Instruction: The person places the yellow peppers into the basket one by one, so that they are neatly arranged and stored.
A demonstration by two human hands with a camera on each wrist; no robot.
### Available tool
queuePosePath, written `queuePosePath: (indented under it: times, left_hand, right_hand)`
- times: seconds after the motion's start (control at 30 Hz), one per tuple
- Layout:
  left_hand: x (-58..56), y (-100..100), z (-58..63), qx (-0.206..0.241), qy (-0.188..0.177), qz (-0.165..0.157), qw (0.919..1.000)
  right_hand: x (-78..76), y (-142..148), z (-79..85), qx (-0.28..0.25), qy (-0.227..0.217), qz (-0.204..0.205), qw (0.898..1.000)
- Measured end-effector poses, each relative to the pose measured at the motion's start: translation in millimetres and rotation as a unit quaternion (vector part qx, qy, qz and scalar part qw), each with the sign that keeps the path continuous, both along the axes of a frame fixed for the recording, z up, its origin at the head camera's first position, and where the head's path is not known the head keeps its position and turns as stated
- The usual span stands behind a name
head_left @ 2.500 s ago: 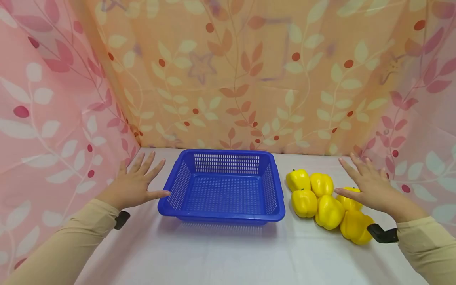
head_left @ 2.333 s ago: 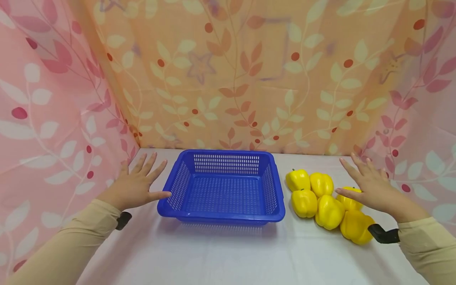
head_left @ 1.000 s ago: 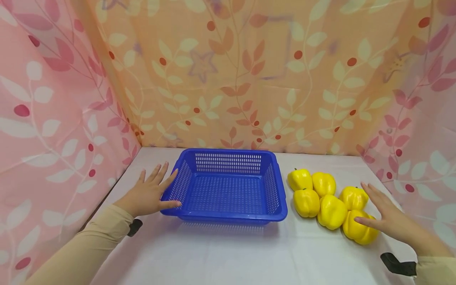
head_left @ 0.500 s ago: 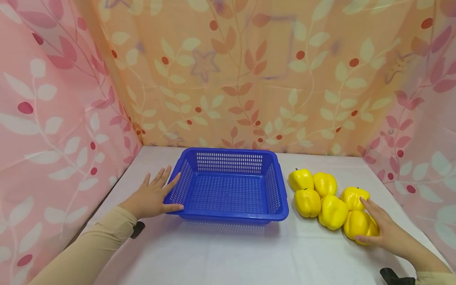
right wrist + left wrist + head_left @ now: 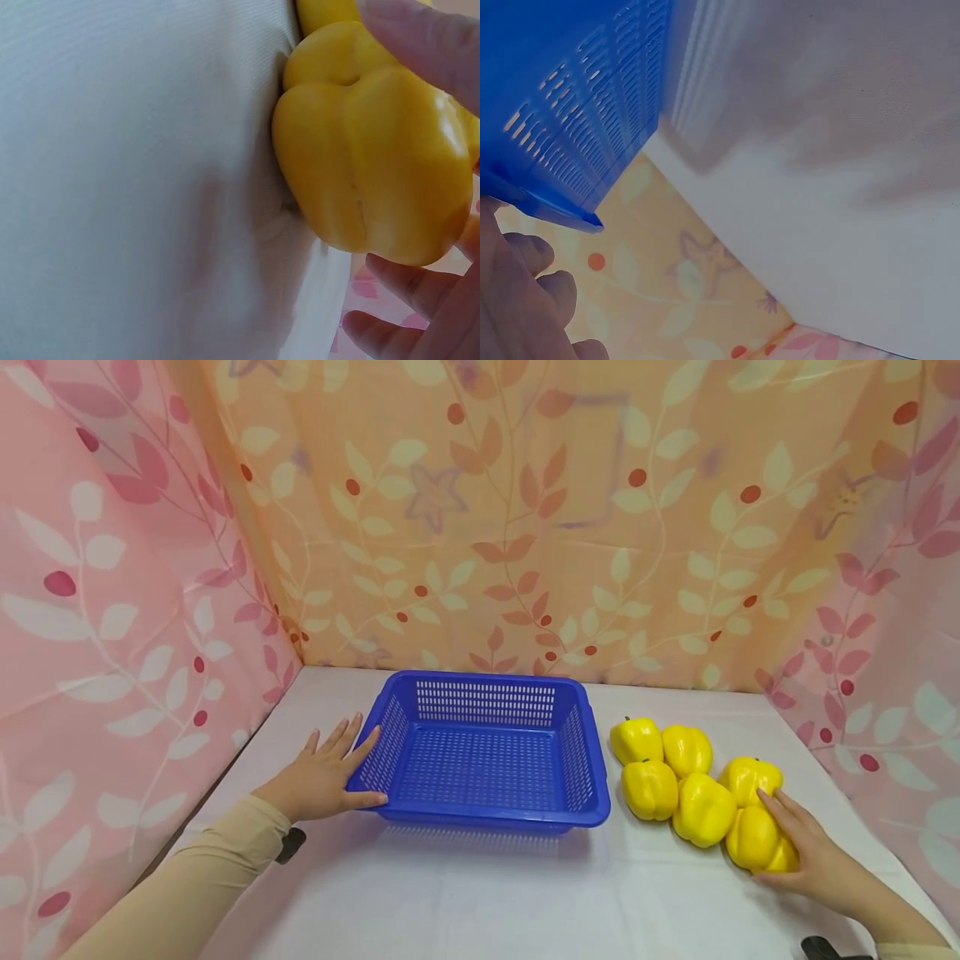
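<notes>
Left hand (image 5: 318,783) resting spread against blue basket (image 5: 495,816), left side; right hand (image 5: 819,857) gripping near-right yellow pepper (image 5: 752,837), five other peppers (image 5: 703,810) lying farther.

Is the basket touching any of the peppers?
Apart. The head view shows a strip of white tabletop between the right rim of the blue basket and the leftmost yellow peppers.

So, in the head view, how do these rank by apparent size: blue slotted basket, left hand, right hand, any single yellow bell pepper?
1. Blue slotted basket
2. Left hand and right hand: too alike to rank
3. Yellow bell pepper
</notes>
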State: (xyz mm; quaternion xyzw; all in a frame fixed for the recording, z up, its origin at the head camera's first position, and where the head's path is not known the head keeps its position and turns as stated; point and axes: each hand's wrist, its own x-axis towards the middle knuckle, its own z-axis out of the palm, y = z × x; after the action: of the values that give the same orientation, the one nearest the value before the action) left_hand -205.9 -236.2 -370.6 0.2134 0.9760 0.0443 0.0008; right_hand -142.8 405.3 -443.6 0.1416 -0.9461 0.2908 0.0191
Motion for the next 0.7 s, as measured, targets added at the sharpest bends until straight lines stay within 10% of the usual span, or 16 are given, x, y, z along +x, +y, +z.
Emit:
queuePosePath:
  times: [0.4,0.7]
  left_hand:
    - [-1.7,-1.0,-4.7,0.024,-0.034,0.005,0.9991]
    - [-3.9,-0.6,-4.6,0.018,-0.038,-0.006,0.9991]
  right_hand:
    - [-0.2,0.4,-1.6,0.021,0.029,-0.013,0.999]
    - [0.3,4.1,2.7,0.063,-0.032,-0.041,0.997]
